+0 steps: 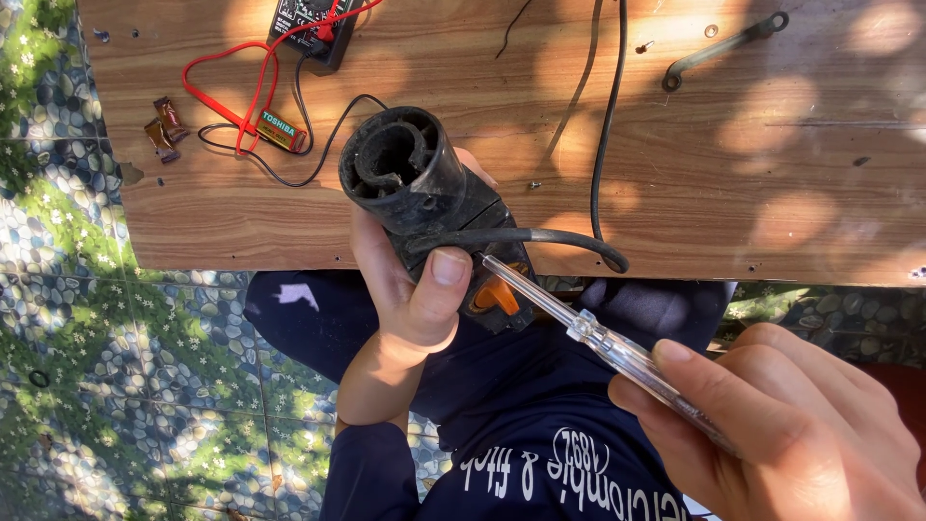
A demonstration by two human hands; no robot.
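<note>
Head view: left hand [410, 289] held a black power tool [424, 193] up over the near edge of the desk [733, 193], fingers wrapped round its body, thumb pressed on its black cord [540, 239]. Right hand [781, 434] pinched a clear-handled screwdriver [598, 338], tip at the tool beside its orange switch [497, 294]. Multimeter [313, 29], red leads [241, 87], battery [282, 128] lay further back on the desk.

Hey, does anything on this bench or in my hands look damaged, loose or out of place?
Yes. The black tool body in your left hand looks scuffed and dusty, its open round end showing. A small screw and a washer lie loose on the wooden board. Your right hand holds a clear-handled screwdriver against the tool.
</note>
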